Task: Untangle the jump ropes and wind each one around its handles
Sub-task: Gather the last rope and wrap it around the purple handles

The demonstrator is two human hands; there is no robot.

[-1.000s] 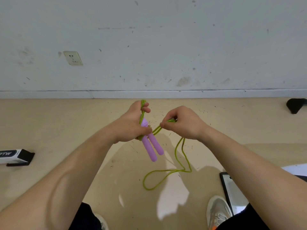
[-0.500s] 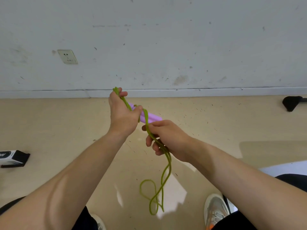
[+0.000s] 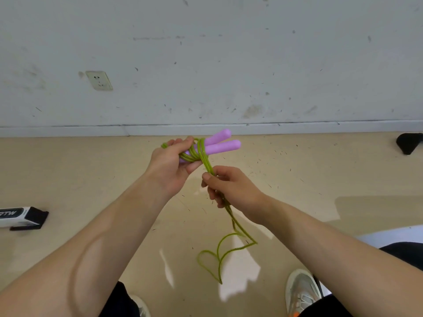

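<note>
Left hand (image 3: 168, 165) clasping smooth lilac handles (image 3: 220, 144), right hand (image 3: 231, 187) seemingly pinching thin green cord (image 3: 229, 248)

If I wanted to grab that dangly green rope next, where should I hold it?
Probably just below the right hand, where the two strands of the green rope run side by side and fairly straight. Come from the side and pinch both together. Lower down it loosens into floppy loops near the floor, so a grip there would steer the winding poorly.
</note>
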